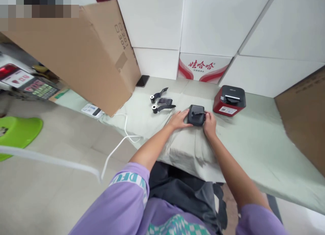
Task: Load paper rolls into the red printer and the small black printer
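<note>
A small black box-shaped device point(196, 117) sits on the cloth-covered table point(256, 137) in front of me, a dark strip or flap on its top. My left hand point(179, 120) grips its left side, the thumb along the near edge. At the right side, my right hand point(210, 122) has its fingers curled and pressed against the device; anything small between them is hidden. To the left lie two small rolls of black ribbon point(166, 107) with white cores, their loose ends stretched out. Between the ribbons is a dark patterned piece point(165, 101).
A red and black box-shaped machine point(230, 100) stands to the right. Cardboard sheets point(109, 59) rise at both sides, with white boxes point(210, 22) stacked behind. A phone point(143, 80) lies at the back. A white cable point(126, 126) hangs off the left edge near a green stool point(22, 132).
</note>
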The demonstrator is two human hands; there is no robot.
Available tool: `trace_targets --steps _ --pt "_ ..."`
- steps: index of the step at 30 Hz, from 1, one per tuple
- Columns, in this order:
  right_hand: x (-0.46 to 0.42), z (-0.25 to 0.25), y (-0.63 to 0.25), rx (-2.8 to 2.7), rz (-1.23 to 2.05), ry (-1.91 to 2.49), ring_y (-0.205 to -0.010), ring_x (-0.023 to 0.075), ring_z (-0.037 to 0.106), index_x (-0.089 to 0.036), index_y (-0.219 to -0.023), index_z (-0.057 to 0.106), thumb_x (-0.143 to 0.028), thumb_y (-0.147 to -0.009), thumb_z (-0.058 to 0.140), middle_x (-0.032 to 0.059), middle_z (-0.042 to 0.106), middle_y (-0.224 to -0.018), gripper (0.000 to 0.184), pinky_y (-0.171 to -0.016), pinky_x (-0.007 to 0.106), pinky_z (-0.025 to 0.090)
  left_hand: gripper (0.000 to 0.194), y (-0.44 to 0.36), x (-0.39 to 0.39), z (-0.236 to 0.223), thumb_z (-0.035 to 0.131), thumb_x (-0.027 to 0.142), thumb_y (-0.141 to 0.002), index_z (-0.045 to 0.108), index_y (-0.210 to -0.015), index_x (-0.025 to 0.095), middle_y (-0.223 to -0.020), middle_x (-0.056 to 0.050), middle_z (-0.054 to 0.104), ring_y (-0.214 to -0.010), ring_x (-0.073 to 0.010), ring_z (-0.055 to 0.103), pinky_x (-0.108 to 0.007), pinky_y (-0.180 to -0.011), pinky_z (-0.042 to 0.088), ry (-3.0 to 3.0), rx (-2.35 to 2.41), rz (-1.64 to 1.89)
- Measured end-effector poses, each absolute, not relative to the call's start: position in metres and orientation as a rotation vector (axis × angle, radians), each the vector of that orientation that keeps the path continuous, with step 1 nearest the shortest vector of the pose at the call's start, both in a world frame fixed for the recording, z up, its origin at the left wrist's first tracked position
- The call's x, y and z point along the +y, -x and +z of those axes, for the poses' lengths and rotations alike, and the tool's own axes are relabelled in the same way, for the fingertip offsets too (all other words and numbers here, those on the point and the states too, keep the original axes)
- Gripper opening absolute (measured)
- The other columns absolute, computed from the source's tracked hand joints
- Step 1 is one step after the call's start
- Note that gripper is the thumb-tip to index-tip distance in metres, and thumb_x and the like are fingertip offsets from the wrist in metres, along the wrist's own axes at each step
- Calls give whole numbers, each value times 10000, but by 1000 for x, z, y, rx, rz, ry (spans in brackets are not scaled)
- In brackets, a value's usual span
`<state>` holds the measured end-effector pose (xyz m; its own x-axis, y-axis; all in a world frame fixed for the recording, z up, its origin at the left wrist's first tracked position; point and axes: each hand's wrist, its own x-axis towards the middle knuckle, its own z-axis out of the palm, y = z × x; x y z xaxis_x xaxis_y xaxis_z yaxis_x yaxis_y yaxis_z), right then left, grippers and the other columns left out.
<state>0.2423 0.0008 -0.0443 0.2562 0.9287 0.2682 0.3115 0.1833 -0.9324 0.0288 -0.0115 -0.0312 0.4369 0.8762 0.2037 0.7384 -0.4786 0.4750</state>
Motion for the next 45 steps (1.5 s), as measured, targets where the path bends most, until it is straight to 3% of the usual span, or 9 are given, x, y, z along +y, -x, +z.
trace_targets --steps 2,4,8,14,19,24,32,39,45 --pt "17 -42 -243 -1132 792 1390 -738 211 623 -175 -864 659 -554 -925 404 66 684 -787 461 -722 377 525 1026 -29 -12 -32 713 641 -778 280 -1589 184 -1596 -148 420 -1468 -251 437 -446 -1250 270 -2387 1390 617" --pt "32 -39 -241 -1068 800 1384 -651 192 588 -181 -767 630 -565 -921 403 48 641 -701 472 -653 349 499 1017 -29 -12 -32 711 642 -782 282 -1589 197 -1601 -135 415 -1464 -247 442 -443 -1251 270 -2391 1389 625" --pt "47 -40 -235 -1097 622 1299 -731 198 600 -190 -772 620 -562 -908 413 50 651 -756 447 -733 356 488 985 -29 -13 -29 701 643 -790 320 -1579 193 -1592 -125 429 -1442 -251 472 -441 -1254 276 -2378 1399 631" --pt "46 -46 -235 -1175 607 1283 -775 201 585 -202 -814 618 -562 -911 381 45 653 -797 441 -767 350 472 503 -25 -7 -27 394 404 -1013 519 -1478 260 -1482 -24 581 -1367 -212 552 -410 -1206 378 -2185 1489 692" --pt "47 -46 -236 -1295 497 1306 -843 214 566 -216 -805 601 -511 -915 396 43 646 -816 376 -829 360 444 388 -27 6 -27 455 395 -990 666 -1291 269 -1287 -14 722 -1210 -202 656 -372 -1081 497 -1988 1468 889" --pt "47 -44 -236 -1336 489 1333 -835 215 559 -223 -807 582 -471 -921 380 42 633 -823 340 -828 358 436 245 -35 12 -27 509 323 -965 684 -1108 231 -1150 -42 728 -1147 -211 639 -380 -1057 476 -2095 1601 807" --pt "48 -41 -235 -1345 510 1347 -831 214 556 -226 -809 576 -471 -929 387 30 624 -809 332 -817 349 432 300 -36 12 -28 404 377 -1021 658 -1105 241 -1183 -53 642 -1183 -213 555 -370 -1065 422 -2180 1662 708" --pt "50 -41 -235 -1343 515 1350 -844 211 552 -230 -805 565 -459 -928 406 23 608 -814 304 -826 347 427 384 -42 24 -29 290 419 -1045 633 -1127 266 -1180 -66 608 -1172 -267 528 -497 -1098 368 -2153 1755 492" --pt "52 -43 -237 -1373 504 1340 -876 215 551 -228 -812 558 -433 -934 404 26 593 -845 284 -842 353 416 347 -41 22 -27 334 407 -1035 639 -1131 270 -1179 -68 606 -1173 -276 525 -484 -1072 381 -2163 1743 550"
